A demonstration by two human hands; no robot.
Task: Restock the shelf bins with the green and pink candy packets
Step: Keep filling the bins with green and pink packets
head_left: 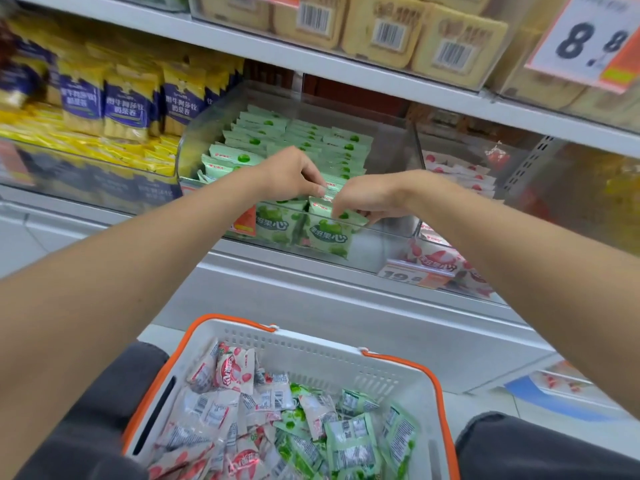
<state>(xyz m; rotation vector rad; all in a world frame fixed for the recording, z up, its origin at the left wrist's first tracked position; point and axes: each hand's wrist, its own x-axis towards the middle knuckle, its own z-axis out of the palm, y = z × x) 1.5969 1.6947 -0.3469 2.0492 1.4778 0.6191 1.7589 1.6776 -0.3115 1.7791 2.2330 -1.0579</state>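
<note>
**Head cam: both hands up in the green bin, sorting the front row.**

The left hand point(291, 174) and right hand point(367, 199) each pinch the top edges of the front-row green packets point(327, 233), which stand upright against the clear front wall of the green bin point(391, 143). Can't tell if that's one packet or two between them. The hands almost touch, with the left a bit farther back and the right lower, nearer the front wall. The packets' long axis runs vertical with faces out to the aisle, so I'd guess the next move is a straight push down. The front row thins out to the right, so the right hand is the closer one. Spare green and pink packets point(232, 372) lie jumbled in the basket point(311, 344) below, and the pink bin point(460, 143) sits just right of the green one.
</note>
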